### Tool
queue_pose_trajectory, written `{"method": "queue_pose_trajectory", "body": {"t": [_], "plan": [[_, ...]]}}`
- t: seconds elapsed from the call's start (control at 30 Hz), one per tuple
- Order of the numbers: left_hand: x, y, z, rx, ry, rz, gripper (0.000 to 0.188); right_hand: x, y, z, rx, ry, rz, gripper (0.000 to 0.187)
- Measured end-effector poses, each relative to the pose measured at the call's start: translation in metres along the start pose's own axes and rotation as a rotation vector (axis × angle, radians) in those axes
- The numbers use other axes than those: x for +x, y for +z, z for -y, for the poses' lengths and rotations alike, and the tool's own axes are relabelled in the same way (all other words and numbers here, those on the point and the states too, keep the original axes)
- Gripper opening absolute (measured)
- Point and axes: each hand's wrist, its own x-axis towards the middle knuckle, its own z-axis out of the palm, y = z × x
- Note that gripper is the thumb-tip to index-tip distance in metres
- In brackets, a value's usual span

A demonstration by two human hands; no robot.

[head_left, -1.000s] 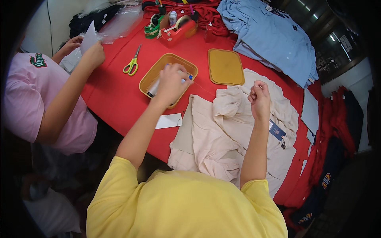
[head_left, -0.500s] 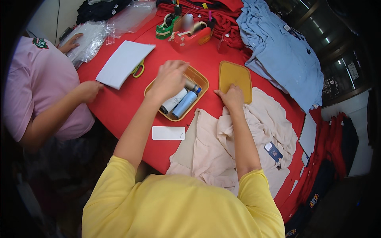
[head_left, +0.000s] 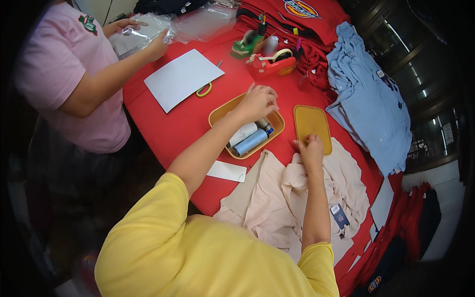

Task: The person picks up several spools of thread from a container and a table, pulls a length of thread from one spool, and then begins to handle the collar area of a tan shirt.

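Note:
My left hand (head_left: 256,103) is over the far side of a yellow-brown plastic box (head_left: 217,115), fingers bent together; whatever they pinch is too small to make out. Inside the box lie a light blue thread spool (head_left: 250,142), a white spool (head_left: 242,133) and a greyish one (head_left: 263,123), partly covered by my left hand and forearm. At the near edge of the flat yellow-brown lid (head_left: 310,121), my right hand (head_left: 311,153) has its fingertips curled in; anything between them is hidden. Under my right forearm, a pale beige garment (head_left: 267,185) lies crumpled, with a dark tag (head_left: 339,216) attached.
A white card (head_left: 227,171) lies before the box. Beyond are white paper (head_left: 183,79), yellow-handled scissors (head_left: 204,89), and green (head_left: 245,47) and red (head_left: 272,65) tape dispensers. Blue garments (head_left: 366,99) are piled right. Left, a person in pink (head_left: 79,74) handles clear plastic bags (head_left: 143,37).
The view has shifted, so the table sits farther right. My left hand has moved rightward across the box. The other person's near hand has gone from beside the paper to the plastic bags.

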Motion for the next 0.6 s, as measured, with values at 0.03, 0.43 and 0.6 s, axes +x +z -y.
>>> {"method": "queue_pose_trajectory", "body": {"t": [0.03, 0.43, 0.6], "plan": [[-0.013, -0.01, -0.008, 0.12, 0.017, 0.053, 0.022, -0.002, 0.006, -0.009, -0.022, 0.023, 0.038, 0.032], [-0.118, -0.054, 0.049, -0.301, -0.709, 0.031, 0.05, 0.018, -0.018, 0.004, 0.153, 0.179, -0.012, 0.017], [-0.081, -0.012, 0.027, -0.486, -0.597, 0.052, 0.039, 0.007, -0.082, -0.018, 1.157, 0.281, -0.267, 0.014]]}}
